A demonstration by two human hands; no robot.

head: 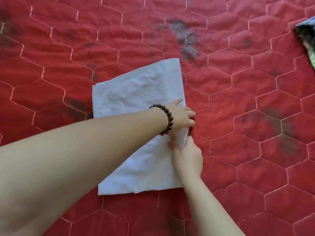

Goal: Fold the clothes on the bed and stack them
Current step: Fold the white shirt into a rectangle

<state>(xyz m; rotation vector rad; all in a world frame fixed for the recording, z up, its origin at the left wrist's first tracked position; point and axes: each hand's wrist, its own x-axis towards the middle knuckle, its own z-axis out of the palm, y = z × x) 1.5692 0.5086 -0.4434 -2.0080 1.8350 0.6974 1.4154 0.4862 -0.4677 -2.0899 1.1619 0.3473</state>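
Observation:
A white garment (136,99), folded into a long rectangle, lies flat in the middle of the red quilted bed (238,99). My left hand (181,116), with a dark bead bracelet on its wrist, reaches across the cloth and grips its right edge about halfway along. My right hand (187,155) pinches the same right edge just below, with a small fold of white fabric raised between the two hands. My left forearm covers part of the garment's lower left.
A dark patterned cloth (306,41) pokes in at the right edge, far side of the bed. The red cover carries dark smudges and pale hexagon stitching all over.

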